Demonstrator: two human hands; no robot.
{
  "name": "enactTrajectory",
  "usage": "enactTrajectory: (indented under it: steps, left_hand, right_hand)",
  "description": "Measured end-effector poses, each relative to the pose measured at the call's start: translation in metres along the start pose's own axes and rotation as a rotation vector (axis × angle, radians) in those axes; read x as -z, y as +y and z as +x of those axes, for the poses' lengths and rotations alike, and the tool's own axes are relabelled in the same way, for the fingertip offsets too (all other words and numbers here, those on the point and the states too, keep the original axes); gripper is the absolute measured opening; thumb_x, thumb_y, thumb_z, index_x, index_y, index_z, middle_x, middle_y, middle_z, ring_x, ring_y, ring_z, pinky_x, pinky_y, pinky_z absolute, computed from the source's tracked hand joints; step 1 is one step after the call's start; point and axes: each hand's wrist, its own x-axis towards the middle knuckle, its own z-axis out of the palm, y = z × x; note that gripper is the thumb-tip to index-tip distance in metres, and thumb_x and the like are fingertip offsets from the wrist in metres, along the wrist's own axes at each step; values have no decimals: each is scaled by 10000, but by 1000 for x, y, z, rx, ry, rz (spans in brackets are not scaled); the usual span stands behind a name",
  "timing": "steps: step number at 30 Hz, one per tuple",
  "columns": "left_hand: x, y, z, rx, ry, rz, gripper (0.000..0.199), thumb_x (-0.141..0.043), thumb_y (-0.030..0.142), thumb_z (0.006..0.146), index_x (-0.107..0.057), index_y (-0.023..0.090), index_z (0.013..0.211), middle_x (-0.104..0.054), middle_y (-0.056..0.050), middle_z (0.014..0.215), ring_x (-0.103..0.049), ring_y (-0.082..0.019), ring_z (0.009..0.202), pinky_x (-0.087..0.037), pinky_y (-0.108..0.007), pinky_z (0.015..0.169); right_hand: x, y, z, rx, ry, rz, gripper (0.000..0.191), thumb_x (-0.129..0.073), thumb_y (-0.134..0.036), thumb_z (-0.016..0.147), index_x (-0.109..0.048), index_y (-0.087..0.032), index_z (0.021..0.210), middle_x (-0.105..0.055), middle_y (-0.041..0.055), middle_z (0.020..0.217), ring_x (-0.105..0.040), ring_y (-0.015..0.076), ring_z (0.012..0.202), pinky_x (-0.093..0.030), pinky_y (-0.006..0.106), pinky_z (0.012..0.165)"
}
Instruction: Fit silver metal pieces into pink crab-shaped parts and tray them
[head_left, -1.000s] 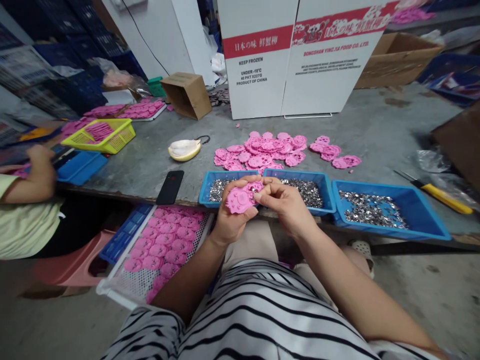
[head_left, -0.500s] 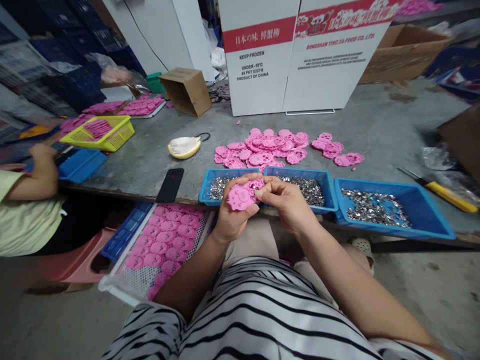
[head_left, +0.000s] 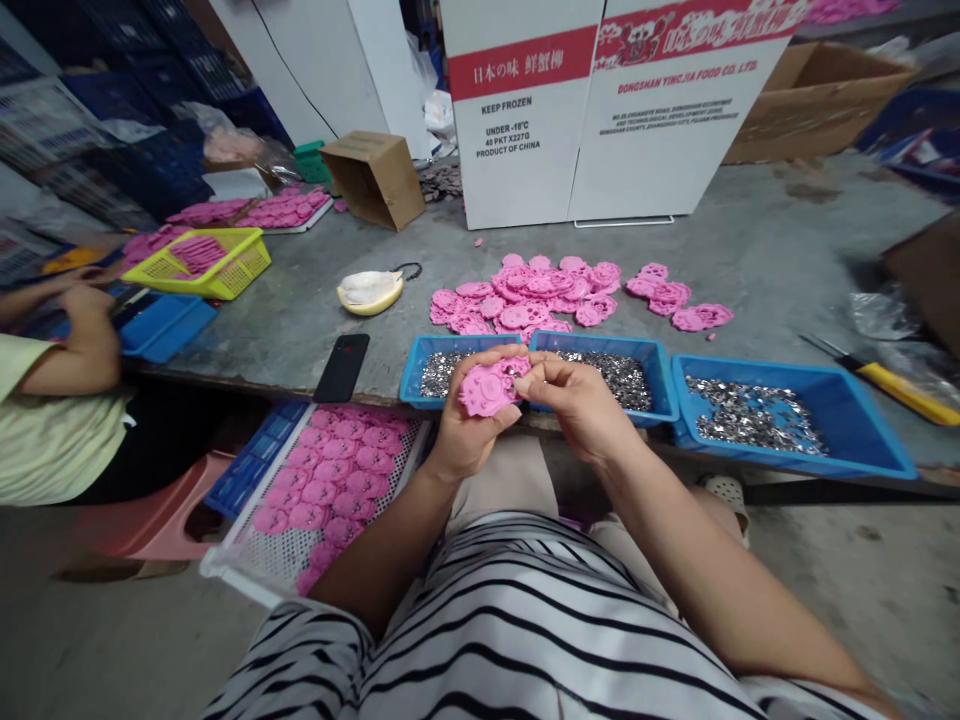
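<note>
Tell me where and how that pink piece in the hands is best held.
Likely by the wavy rim of the pink piece, from its left, as the left hand does: it looks thin and flat, so a pinch suits, while the right hand is at its right end.

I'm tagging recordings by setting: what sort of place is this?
Probably a small-parts workshop: blue trays hold little metal pieces, a white crate holds rows of similar pink pieces, and another person sits at the bench.

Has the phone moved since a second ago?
No: the phone lies in the same place on the table, judged against the white box.
</note>
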Motion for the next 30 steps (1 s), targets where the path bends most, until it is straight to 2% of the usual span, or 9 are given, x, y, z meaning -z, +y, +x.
enactTrajectory:
  steps: [12, 21, 26, 30]
  left_hand:
    - [1, -3, 1, 21, -2, -3, 448, -824, 218, 696, -617, 296, 1085, -636, -39, 1233, -565, -242, 1248, -356, -495, 1128]
    - [0, -4, 1, 8, 2, 19, 444, -825, 233, 694, -616, 295, 1081, -639, -40, 1227, -562, -251, 1253, -371, -489, 1116]
    - [1, -4, 2, -10, -14, 24, 434, -815, 217, 710, -622, 298, 1090, -637, -39, 1233, -568, -239, 1245, -376, -477, 1115]
    - [0, -5, 2, -31, -8, 37, 432, -808, 200, 714, -636, 300, 1097, -643, -31, 1229, -562, -239, 1253, -361, -486, 1129]
  right_hand:
    - [4, 2, 1, -31, -5, 24, 342, -862, -480, 508, -653, -210, 490, -581, 28, 795, -545, 236, 931, -379, 413, 967]
    - [3, 3, 2, 6, 23, -34, 320, -838, -477, 537, -649, -221, 505, -611, 31, 813, -551, 247, 965, -372, 413, 972]
    - [3, 3, 1, 2, 33, -31, 319, -839, -467, 544, -644, -216, 518, -617, 38, 858, -556, 248, 973, -377, 413, 971]
    - [1, 9, -1, 68, 36, -80, 327, -821, -473, 600, -622, -215, 567, -624, 47, 932, -563, 237, 980, -395, 402, 958]
